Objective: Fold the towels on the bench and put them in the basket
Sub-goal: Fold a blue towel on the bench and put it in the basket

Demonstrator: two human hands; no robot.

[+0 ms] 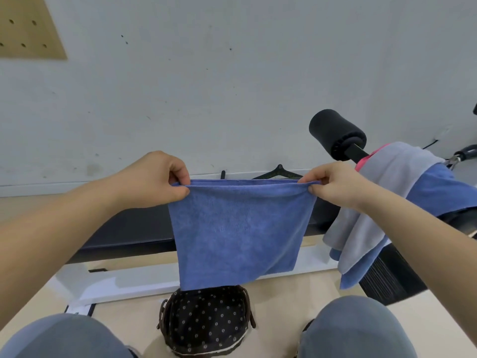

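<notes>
A pale wall (pixel 232 86) fills the upper half of the view, with a tan pegboard (pixel 25 24) at its top left corner. Below it a black padded bench (pixel 134 228) runs across. Its right end carries a heap of towels: a grey towel (pixel 374 202) draped on top, a second blue towel (pixel 438 189) under it and hanging lower, and a sliver of pink cloth (pixel 366 157) at the back. A black foam roller (pixel 335 130) sticks up just behind the heap.

In the middle, a blue towel (pixel 237 228) hangs in the air in front of the bench, doubled over so two layers meet along its taut top edge. Its lower edge reaches the far rim of the basket (pixel 247 308) on the floor between the person's knees. The basket has a brown woven rim, and inside only its dark lining with small pale dots shows.

The left hand (pixel 157 179) pinches the towel's top left corner between thumb and curled fingers. The right hand (pixel 333 184) pinches the top right corner the same way.
</notes>
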